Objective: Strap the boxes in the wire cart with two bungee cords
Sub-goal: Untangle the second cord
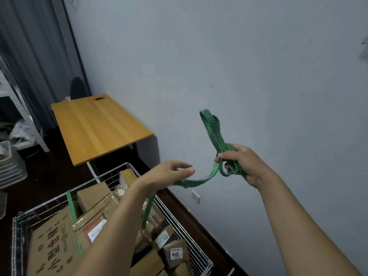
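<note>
My right hand (237,162) grips the bunched 2nd cord (214,134), left hand (171,172) open w/ cord draped, uncoiling it above the cart (165,208) for slack.

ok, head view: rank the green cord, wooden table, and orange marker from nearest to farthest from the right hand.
1. Green cord: gripped in the right hand.
2. Wooden table: to the left, against the wall.
3. Orange marker: on the table's far end.
</note>
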